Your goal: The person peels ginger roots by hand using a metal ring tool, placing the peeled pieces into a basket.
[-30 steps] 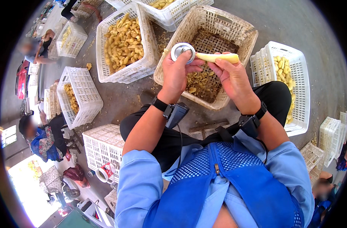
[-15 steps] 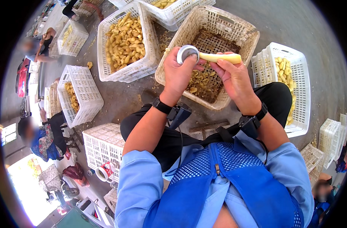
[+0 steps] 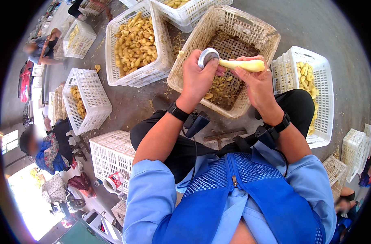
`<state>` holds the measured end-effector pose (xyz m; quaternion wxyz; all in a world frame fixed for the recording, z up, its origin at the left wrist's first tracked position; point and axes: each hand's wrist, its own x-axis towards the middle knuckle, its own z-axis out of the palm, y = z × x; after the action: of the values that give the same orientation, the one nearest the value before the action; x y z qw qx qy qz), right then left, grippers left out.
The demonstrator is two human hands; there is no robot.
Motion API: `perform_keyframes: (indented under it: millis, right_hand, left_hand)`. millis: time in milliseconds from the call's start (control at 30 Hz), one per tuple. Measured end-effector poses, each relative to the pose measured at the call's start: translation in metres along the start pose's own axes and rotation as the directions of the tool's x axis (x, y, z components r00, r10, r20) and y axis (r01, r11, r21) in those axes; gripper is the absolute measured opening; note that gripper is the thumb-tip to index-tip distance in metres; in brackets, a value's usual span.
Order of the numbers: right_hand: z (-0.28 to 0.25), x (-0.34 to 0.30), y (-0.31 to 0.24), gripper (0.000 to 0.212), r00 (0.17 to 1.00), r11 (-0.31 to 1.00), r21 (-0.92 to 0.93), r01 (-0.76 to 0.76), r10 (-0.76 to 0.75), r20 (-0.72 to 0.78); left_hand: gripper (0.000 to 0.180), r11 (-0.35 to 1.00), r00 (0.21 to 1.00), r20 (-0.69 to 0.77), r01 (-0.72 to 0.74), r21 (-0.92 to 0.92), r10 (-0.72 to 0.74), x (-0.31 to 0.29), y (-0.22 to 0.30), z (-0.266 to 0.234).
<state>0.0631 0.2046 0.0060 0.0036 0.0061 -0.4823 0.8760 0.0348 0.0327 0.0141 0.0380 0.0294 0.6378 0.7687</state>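
Note:
My left hand is closed round a silver, ring-shaped metal tool, with the thumb against its rim. A pale yellow, smooth vegetable, long and tapering, lies nearly level in my right hand. Its thin end points at the left fingers beside the ring, and its thick end is toward the right. Whether the ring touches it, I cannot tell. Below both hands stands a dirty white plastic crate with yellow scraps and dark residue on its floor.
To the left, a white crate holds many yellow-brown vegetable pieces; a smaller crate holds more. Pale yellow pieces fill part of the crate by my right knee. An upturned crate stands by my left knee. Another person sits far left.
Both hands have shifted slightly to the right, with the ring tool and the vegetable still in them. The vegetable's thick end has dipped a little, and the head view has moved slightly.

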Motion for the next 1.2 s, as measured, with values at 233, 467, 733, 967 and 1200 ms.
perform_keyframes:
  millis: [233,467,733,967,1200]
  right_hand:
    - [0.002,-0.003,0.003,0.026,0.998,0.994,-0.091,0.054,-0.056,-0.026]
    - [0.002,0.000,0.003,0.016,0.980,0.972,0.178,-0.151,0.171,-0.102]
    - [0.004,0.004,-0.004,0.017,0.938,0.890,0.358,-0.281,0.334,-0.093]
    - [0.005,0.003,-0.003,0.020,0.936,0.904,0.327,-0.277,0.331,-0.122]
    - [0.012,0.001,-0.006,0.020,0.927,0.901,0.335,-0.275,0.341,-0.157]
  left_hand:
    - [0.010,0.993,0.998,-0.018,0.066,-0.097,-0.068,0.002,-0.003,0.004]
    - [0.010,0.991,0.999,-0.020,0.034,-0.127,-0.037,-0.001,-0.002,0.004]
    - [0.020,0.988,1.000,0.021,0.018,-0.152,-0.015,-0.005,0.009,0.000]
    - [0.013,0.995,1.000,-0.001,-0.025,-0.097,0.025,-0.007,0.009,0.005]
    - [0.012,0.999,0.999,-0.013,-0.043,-0.019,0.042,-0.008,0.007,0.006]
